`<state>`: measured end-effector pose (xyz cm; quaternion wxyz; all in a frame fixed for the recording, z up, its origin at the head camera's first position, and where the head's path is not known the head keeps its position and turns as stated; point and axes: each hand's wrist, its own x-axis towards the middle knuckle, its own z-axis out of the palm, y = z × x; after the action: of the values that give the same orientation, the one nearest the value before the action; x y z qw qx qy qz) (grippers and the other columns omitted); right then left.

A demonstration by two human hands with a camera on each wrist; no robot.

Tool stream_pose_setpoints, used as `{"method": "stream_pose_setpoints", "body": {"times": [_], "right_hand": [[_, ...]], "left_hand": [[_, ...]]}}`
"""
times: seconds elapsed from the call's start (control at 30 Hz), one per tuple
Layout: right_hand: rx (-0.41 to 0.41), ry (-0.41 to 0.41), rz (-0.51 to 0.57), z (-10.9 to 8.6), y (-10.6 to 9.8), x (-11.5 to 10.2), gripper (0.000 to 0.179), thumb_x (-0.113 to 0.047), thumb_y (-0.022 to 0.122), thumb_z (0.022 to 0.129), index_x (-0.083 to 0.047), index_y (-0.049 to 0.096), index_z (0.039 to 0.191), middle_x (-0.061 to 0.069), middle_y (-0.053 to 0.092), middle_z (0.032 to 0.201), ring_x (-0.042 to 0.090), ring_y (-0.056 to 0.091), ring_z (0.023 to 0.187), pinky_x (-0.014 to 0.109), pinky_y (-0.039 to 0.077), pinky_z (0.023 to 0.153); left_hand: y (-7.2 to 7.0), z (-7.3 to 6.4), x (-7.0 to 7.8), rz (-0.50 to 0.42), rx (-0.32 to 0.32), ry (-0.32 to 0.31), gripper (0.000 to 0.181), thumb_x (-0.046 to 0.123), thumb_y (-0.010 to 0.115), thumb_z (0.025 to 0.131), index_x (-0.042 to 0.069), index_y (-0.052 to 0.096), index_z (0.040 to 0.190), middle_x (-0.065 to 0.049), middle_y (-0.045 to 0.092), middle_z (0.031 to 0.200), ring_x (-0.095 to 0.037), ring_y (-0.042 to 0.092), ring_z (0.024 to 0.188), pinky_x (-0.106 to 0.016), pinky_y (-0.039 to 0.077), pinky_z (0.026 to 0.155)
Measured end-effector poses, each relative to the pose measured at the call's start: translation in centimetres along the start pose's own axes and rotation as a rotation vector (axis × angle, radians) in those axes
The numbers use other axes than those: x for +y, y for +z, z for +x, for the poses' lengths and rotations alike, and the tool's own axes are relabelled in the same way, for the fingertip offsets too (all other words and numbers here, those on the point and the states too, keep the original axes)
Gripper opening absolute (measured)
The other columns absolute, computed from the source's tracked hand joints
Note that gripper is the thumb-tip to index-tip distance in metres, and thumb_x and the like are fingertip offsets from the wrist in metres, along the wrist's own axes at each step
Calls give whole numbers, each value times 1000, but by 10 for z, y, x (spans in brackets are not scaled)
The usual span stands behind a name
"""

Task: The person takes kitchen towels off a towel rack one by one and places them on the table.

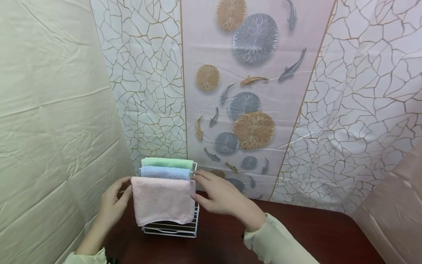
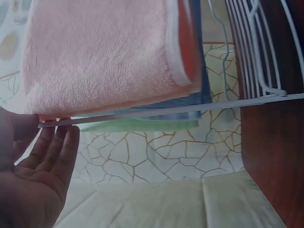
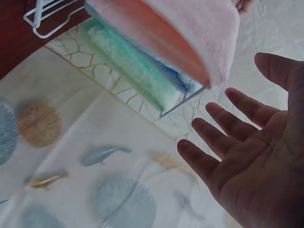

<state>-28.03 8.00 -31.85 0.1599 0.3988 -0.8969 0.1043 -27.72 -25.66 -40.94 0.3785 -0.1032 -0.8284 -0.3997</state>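
pink towel: draped over front of white wire rack, between both hands | left hand: partly curled, fingertips at towel's upper left corner, pinch cannot be told | right hand: fingers spread, holding nothing, just beside towel's right edge

White wire rack standing upright, pink towel draped over its front rail, fold on top, lower edge wavy; blue towel at the rack's middle, green towel at its back!
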Motion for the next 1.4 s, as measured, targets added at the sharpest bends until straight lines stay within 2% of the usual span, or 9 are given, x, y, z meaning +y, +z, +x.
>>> {"method": "stream_pose_setpoints", "body": {"times": [0.1,0.27,0.37,0.47,0.6,0.8,1.07,1.23,1.4], "right_hand": [[-32,-31,-40,23,4,-6,54,-47,49,97,-16,46,142,5,45,149,21,45,137,41,45,109],[-65,-85,-123,56,14,-14,55,-46,49,97,-14,44,142,4,47,147,19,48,134,36,46,108],[-85,-110,-168,69,21,-16,54,-45,48,98,-14,45,142,3,49,145,18,51,132,33,46,108],[-79,-120,-196,77,26,-16,53,-47,47,98,-14,47,140,2,52,142,17,54,127,32,48,105],[0,-167,-201,84,32,-17,48,-48,51,97,-15,55,132,3,58,134,18,58,122,31,50,103],[126,-265,-185,87,44,-28,28,-36,56,97,-16,65,115,0,67,114,17,62,111,28,51,99],[71,-107,-188,91,59,-45,25,-40,48,101,-19,60,108,-5,68,87,14,69,81,30,57,61],[99,-81,-162,91,61,-42,23,-40,51,99,-19,61,99,-3,67,77,16,69,74,31,56,58],[150,-130,-118,89,65,-36,22,-37,53,99,-19,63,95,-5,69,77,13,68,72,29,56,62]], "left_hand": [[-2,5,6,-30,12,-23,21,10,63,93,11,68,114,-8,71,103,12,60,85,-3,51,71],[-6,11,22,-109,2,-62,16,5,64,92,4,71,106,-16,72,101,7,66,82,-13,57,69],[-10,14,33,-102,-4,-89,15,4,65,91,2,71,104,-17,73,102,6,67,81,-15,58,70],[-9,16,35,-92,-1,-97,14,6,66,91,3,72,103,-15,73,101,6,67,79,-13,57,69],[-4,18,23,-108,14,-93,13,8,65,91,4,72,102,-16,74,99,9,66,78,-13,57,68],[1,17,8,-127,38,-138,10,11,68,90,8,74,97,-12,75,96,10,67,76,-14,58,69],[-2,19,10,-135,23,-170,10,13,70,89,10,75,96,-11,75,95,7,68,78,-17,59,70],[-5,21,9,-122,-2,-179,10,19,71,88,13,75,95,-8,75,95,6,68,78,-16,58,71],[-6,25,8,2,10,-91,4,18,75,85,16,74,89,-2,75,85,5,66,71,-8,52,64]]}}
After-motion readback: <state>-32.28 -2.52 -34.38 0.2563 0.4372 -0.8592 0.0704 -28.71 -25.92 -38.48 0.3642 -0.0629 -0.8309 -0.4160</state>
